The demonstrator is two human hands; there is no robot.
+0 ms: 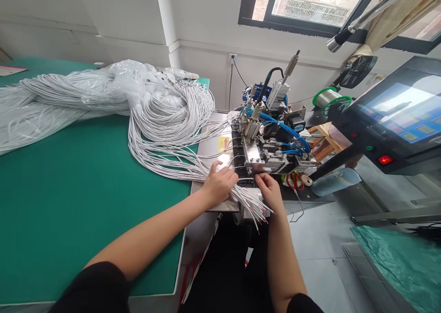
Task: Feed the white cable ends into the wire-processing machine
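Note:
My left hand (220, 185) is curled over a bundle of thin white cables (253, 205), whose stripped, reddish ends fan out past my fingers to the right. My right hand (270, 191) pinches at the front edge of the machine (252, 154), just below its metal clamp plate. A single white cable runs across to these fingertips; its very end is hidden by them. Several other cables lie side by side in the machine's black track (237, 143). Beside the track, a light plate (210, 147) carries a yellow arrow label (223, 144).
A large coil of white cables (168, 120) and plastic-wrapped bundles (127, 81) lie on the green table (86, 202). At right stand a touchscreen panel (406, 115) with a lit red switch, a wire spool (329, 100), a small fan (358, 71) and a clear bluish container (336, 182).

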